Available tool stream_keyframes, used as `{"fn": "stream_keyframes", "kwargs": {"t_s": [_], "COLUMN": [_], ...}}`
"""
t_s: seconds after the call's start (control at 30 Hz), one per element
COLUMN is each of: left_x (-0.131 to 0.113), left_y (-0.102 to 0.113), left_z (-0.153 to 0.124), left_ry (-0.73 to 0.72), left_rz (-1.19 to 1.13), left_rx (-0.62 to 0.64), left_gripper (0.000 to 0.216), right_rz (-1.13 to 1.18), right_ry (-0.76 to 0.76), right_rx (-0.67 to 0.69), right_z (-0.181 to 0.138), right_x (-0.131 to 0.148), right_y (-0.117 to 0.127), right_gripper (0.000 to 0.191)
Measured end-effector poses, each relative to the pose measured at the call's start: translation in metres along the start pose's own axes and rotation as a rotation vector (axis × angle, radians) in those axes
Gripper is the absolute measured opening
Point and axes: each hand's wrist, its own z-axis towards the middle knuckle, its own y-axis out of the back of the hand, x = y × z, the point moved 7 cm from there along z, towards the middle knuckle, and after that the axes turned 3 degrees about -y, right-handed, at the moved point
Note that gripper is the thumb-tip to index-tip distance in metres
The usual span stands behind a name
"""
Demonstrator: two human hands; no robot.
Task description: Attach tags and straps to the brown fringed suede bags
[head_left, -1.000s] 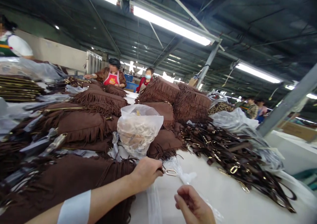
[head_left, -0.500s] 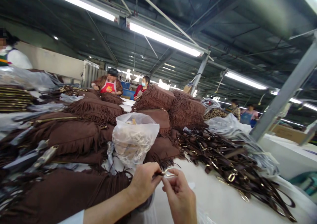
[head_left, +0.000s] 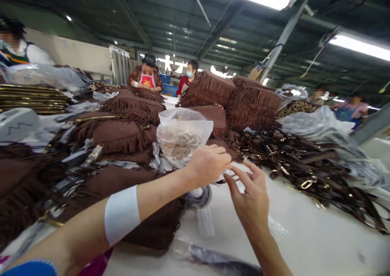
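Observation:
My left hand [head_left: 209,165] reaches across the middle, its fingers closed and pointing right; whatever it grips is mostly hidden behind the knuckles. A small shiny piece [head_left: 227,172] shows at its fingertips, too blurred to name. Close beside it is my right hand [head_left: 251,190], thumb and fingers apart, the tips near that shiny piece. Below the left wrist, a roll of clear tape or film [head_left: 199,196] rests on the white table [head_left: 307,227]. Under my left forearm lies a dark brown fringed bag [head_left: 152,231].
A clear plastic bag [head_left: 184,131] of small parts stands beyond my hands. Fringed brown bags [head_left: 210,87] are stacked behind it. Dark straps with gold clasps [head_left: 304,162] heap up at right. Several people work around, including one in a red apron [head_left: 146,79].
The view has tilted down and shifted left. Earlier both hands pinched a shiny metal clasp at a dark end; now the right fingers are spread and the left hand covers more of the piece.

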Motion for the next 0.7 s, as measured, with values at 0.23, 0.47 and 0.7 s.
{"fn": "stream_keyframes", "kwargs": {"t_s": [0.23,0.47,0.7], "left_x": [-0.049,-0.031,-0.020], "left_y": [0.054,-0.009,-0.020], "left_z": [-0.001,-0.129,-0.185], "left_ry": [-0.153,-0.110,0.119], "left_rz": [0.027,-0.067,-0.111], "left_rx": [-0.094,0.590,0.450], "left_gripper": [0.019,0.022,0.022], "right_rz": [0.075,0.306,0.439], "right_ry": [0.266,0.085,0.307], "right_rx": [-0.073,0.121,0.998], "right_z": [0.010,0.009,-0.058], "right_x": [0.038,0.006,0.071], "right_y": [0.035,0.051,-0.002], "right_gripper": [0.018,0.016,0.024]}}
